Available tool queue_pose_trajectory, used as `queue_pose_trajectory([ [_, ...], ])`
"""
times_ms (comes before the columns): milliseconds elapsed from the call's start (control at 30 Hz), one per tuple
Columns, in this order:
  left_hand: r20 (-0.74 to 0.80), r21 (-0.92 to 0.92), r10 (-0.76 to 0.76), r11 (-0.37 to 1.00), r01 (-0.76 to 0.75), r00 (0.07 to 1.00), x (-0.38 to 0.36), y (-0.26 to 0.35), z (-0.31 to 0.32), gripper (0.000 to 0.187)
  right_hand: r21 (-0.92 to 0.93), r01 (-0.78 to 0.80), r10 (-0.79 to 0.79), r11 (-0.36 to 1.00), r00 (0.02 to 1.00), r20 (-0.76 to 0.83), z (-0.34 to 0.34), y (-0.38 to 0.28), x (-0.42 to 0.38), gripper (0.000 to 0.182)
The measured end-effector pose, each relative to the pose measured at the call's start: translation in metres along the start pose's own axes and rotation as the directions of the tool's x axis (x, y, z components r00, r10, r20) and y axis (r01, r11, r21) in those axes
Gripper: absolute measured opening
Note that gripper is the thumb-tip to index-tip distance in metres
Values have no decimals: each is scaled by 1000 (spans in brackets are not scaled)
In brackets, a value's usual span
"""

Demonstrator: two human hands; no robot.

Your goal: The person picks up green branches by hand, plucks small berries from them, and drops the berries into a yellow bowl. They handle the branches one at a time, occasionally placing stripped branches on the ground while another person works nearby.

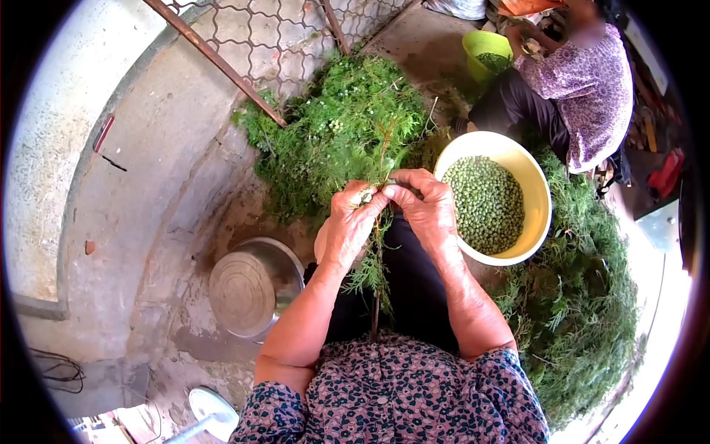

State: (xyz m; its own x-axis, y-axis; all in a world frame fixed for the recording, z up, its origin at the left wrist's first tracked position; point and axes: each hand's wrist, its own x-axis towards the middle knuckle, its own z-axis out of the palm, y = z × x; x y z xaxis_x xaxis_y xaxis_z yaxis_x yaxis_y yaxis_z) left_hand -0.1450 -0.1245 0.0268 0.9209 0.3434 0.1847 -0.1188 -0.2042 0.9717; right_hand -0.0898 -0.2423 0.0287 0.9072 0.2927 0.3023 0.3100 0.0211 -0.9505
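A leafy green branch (376,277) with a brown stem runs upright over my lap. My left hand (353,214) is closed around it, and a small pale thing shows between its fingers. Beside it, my right hand (423,203) pinches at the same branch, fingertips nearly touching those of the left. Just right of my right hand stands a yellow bucket (540,196) holding many small green berries (484,203). Beyond my hands lies a big heap of green branches (333,126).
A metal pot (248,288) lies tilted at the left. More cut greenery (573,318) is spread on the right. At the upper right a person (573,96) sits by a green bucket (484,55). A rusty bar (214,59) and wire mesh stand at the top left.
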Motion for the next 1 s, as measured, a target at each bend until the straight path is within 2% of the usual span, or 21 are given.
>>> queue_pose_trajectory([
  [100,1,-18,-78,997,78,997,-2,8,0,18,32,-19,20,999,1000,-18,1,-6,-5,13],
  [133,2,-18,-77,997,77,997,-1,12,0,18,227,-129,132,965,991,3,2,-9,-7,10],
  [167,50,-85,-103,991,107,993,0,17,0,17,227,-127,131,965,991,1,-2,-8,-6,10],
  [200,97,-151,-127,978,140,987,0,19,-1,17,497,-284,297,820,953,55,-11,-6,-4,9],
  [233,97,-151,-126,979,140,987,1,15,-2,17,710,-404,431,577,889,156,-18,-4,-1,9],
  [300,158,-189,-154,965,182,975,2,2,-5,20,769,-340,408,542,906,113,-21,-9,7,9],
  [367,181,-142,-199,964,226,963,1,-2,-7,22,821,-360,548,443,833,69,-23,-27,8,8],
  [400,181,-111,-202,968,224,962,2,-1,-7,22,821,-358,549,444,833,66,-27,-22,7,8],
  [467,172,-84,-160,981,176,972,2,-4,-5,22,768,-347,310,539,929,202,-36,-13,5,14],
  [500,175,-83,-160,981,177,971,2,-5,-4,22,769,-345,311,539,929,199,-37,-14,4,14],
  [567,169,-106,-111,986,130,979,2,-3,-1,21,509,-412,330,756,911,247,-34,-20,7,23],
  [600,172,-106,-110,986,130,979,2,1,0,21,421,-419,341,804,906,251,-31,-20,7,26],
  [700,167,-20,-114,993,119,979,1,6,-1,20,435,-391,298,811,916,268,-27,-13,6,22],
  [767,164,-31,-137,989,144,977,0,4,-1,19,370,-390,327,843,918,223,-25,-8,5,16],
  [800,166,-31,-137,989,144,976,0,6,0,19,199,-196,183,960,980,82,-21,1,4,13],
  [833,160,-28,-154,987,160,975,-1,8,1,19,-8,-5,4,1000,1000,-28,-18,5,3,11],
  [867,154,-26,-172,984,177,973,-1,10,2,18,-148,83,-98,986,990,-99,-16,-1,0,7],
  [900,155,-27,-173,984,179,973,0,11,5,18,-149,81,-97,985,990,-99,-14,0,0,7],
  [1000,190,120,-74,991,51,979,2,16,11,15,-30,-12,4,999,970,-245,-12,9,-3,6],
])
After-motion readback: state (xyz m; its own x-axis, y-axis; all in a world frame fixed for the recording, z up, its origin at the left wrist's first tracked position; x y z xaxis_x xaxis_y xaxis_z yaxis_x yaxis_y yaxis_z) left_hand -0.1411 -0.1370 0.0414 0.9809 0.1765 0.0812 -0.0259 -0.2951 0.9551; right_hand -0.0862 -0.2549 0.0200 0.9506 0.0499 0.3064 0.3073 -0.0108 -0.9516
